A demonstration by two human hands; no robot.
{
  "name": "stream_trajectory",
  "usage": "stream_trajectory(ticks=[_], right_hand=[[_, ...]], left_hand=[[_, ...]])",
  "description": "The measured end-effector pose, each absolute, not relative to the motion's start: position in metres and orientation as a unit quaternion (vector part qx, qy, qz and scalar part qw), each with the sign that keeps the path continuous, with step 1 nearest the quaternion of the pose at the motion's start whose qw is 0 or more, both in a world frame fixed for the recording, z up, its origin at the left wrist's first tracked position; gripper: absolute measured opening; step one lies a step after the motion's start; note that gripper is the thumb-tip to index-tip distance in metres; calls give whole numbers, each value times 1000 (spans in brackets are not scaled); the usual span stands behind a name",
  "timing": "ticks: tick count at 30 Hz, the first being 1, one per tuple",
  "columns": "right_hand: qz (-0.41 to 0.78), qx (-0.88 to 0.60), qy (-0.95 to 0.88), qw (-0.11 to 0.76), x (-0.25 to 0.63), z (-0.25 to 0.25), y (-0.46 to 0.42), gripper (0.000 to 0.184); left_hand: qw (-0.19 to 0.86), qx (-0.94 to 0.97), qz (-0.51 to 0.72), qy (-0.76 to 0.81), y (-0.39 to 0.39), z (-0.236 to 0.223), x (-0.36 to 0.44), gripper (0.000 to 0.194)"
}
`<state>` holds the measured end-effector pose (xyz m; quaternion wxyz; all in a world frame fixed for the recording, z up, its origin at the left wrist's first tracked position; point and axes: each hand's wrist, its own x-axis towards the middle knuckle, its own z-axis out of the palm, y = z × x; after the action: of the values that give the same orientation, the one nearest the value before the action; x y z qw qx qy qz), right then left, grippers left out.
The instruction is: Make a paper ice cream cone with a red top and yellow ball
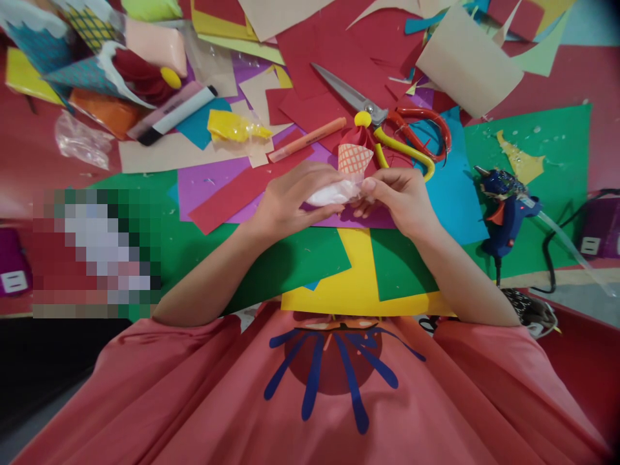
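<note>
At the far left, a blue cone (80,76) lay by a marker (181,115); farther in came a yellow packet (232,126) and an orange pen (307,140). The left hand (296,195) curled around a white packet (330,192), which sat between the two hands. Just beyond it was a small checked cone (355,157); whether the two touched could not be told. The right hand (400,197) seemed to pinch the packet's right end between thumb and fingers. A hard tug there might have split the wrapping or knocked the checked cone. Scissors (376,115) lay close behind the right hand. Farther right was a glue gun (506,219); a swinging forearm could have dragged its nozzle, possibly hot, across the green sheet (564,171).
</note>
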<state>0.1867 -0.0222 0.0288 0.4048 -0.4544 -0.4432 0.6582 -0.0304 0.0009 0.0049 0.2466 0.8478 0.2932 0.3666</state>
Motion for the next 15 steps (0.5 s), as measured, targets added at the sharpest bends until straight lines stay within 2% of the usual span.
stream_trajectory(ticks=[5,11,15], right_hand=[[686,-442,-435,381,187,33,-21,45],[696,-439,-424,379,188,36,-21,47],[699,-430,-426,381,190,35,-21,41]], left_hand=[[215,837,435,251,3,10,-27,21],[266,823,442,238,6,9,-26,30],[315,795,459,240,6,11,-27,24]])
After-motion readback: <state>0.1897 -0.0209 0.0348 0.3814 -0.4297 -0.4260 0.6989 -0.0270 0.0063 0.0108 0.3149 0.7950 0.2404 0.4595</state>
